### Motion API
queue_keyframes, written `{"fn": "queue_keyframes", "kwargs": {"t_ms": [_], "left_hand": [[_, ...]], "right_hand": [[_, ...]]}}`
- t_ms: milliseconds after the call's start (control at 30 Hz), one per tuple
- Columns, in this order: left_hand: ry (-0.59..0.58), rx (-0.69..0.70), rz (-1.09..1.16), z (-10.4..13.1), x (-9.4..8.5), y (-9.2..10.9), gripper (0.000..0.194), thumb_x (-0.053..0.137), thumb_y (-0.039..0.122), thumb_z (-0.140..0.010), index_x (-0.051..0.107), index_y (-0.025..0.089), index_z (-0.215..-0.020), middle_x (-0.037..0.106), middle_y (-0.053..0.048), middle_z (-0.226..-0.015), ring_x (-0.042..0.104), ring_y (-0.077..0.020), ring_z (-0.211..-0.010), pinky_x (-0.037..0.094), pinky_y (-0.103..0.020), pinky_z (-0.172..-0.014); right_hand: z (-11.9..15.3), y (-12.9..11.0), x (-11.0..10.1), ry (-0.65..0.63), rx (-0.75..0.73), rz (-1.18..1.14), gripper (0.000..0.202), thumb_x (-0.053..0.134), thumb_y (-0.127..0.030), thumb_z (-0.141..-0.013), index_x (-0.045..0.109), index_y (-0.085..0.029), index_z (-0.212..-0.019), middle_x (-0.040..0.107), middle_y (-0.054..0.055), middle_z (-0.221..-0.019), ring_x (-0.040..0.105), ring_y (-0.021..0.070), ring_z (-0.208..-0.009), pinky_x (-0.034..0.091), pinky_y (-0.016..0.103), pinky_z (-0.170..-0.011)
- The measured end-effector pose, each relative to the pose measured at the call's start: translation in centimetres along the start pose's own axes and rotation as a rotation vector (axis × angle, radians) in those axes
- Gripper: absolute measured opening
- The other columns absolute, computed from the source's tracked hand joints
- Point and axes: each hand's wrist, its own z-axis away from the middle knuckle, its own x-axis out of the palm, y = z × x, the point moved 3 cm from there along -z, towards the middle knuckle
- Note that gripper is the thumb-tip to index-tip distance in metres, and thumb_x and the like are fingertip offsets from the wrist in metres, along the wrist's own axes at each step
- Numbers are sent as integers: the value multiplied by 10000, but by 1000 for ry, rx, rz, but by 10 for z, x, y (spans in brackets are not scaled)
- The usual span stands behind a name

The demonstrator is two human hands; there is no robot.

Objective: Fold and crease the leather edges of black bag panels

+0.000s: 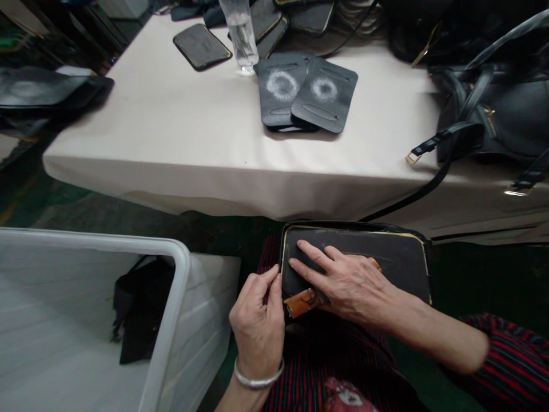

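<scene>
A black bag panel [398,260] with a yellowish glued edge lies on my lap, just below the table edge. My right hand [343,283] lies flat on its left part, fingers spread, and a brown-handled tool [302,301] sticks out from under the palm. My left hand [259,323], with a silver bangle on the wrist, pinches the panel's left edge between thumb and fingers.
A cream-covered table [180,143] holds two black cut panels with white glue rings [306,91], more black panels, a water bottle [240,34] and a black handbag [493,109] with straps. A translucent plastic bin [171,297] stands at my left.
</scene>
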Motion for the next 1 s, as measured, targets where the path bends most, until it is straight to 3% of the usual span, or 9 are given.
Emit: {"fn": "queue_keyframes", "kwargs": {"t_ms": [167,300,400,533,633,700,800,900,1000], "left_hand": [[-82,232,-305,-6,3,9,297,501,145,-906,619,163,-1177,542,-23,-758,519,-146,-705,437,-279,-669],[-173,314,-382,-8,2,10,343,459,91,-901,585,136,-1217,540,-40,-783,500,-167,-728,435,-304,-672],[-258,323,-337,-12,-5,8,342,450,146,-919,568,129,-1240,554,-53,-823,504,-177,-768,445,-317,-698],[-402,160,-21,-23,-5,-9,314,442,253,-944,585,209,-1220,580,-33,-888,544,-143,-809,469,-263,-723],[-367,-74,292,-31,12,-27,185,499,308,-922,640,221,-1004,585,-1,-873,567,-112,-810,468,-214,-737],[-300,-189,427,-33,25,-35,158,535,342,-899,601,216,-967,585,4,-897,572,-115,-840,467,-217,-778],[-283,-238,460,-32,32,-38,231,571,374,-870,540,236,-1053,578,2,-956,574,-119,-880,467,-221,-804],[-423,-168,329,-38,22,-41,287,579,438,-845,555,240,-1051,602,-13,-1009,591,-145,-938,474,-243,-835],[-570,27,121,-60,10,-44,324,587,503,-808,607,245,-1003,623,-15,-937,616,-166,-835,495,-268,-734]], "right_hand": [[-2,0,-2,-8,-65,49,493,523,-230,-847,463,-207,-1337,70,38,-1596,533,176,-742,360,275,-396],[-6,0,1,-50,-126,48,471,555,-199,-800,517,-224,-1269,116,20,-1588,505,159,-654,348,302,-417],[-9,-1,-1,-45,-115,25,523,571,-261,-794,482,-237,-1308,162,7,-1581,523,170,-671,313,298,-405],[-12,0,-12,-16,-76,-30,518,561,-371,-808,487,-219,-1297,224,-4,-1568,548,181,-701,246,297,-384],[-14,2,-16,-8,-49,-98,472,544,-405,-811,519,-211,-1241,285,-15,-1548,536,168,-672,209,301,-377],[-16,2,-16,13,-32,-145,420,541,-400,-809,543,-204,-1180,328,-1,-1527,517,154,-643,214,297,-383],[-15,2,-15,74,-13,-224,390,550,-358,-802,535,-199,-1157,420,32,-1464,511,141,-633,237,281,-395],[2,7,-17,155,-1,-336,274,561,-326,-813,556,-199,-1056,593,32,-1236,501,122,-588,262,265,-401],[49,25,-20,447,248,-471,133,534,-248,-847,578,-184,-955,629,42,-973,532,125,-647,380,244,-501]]}}
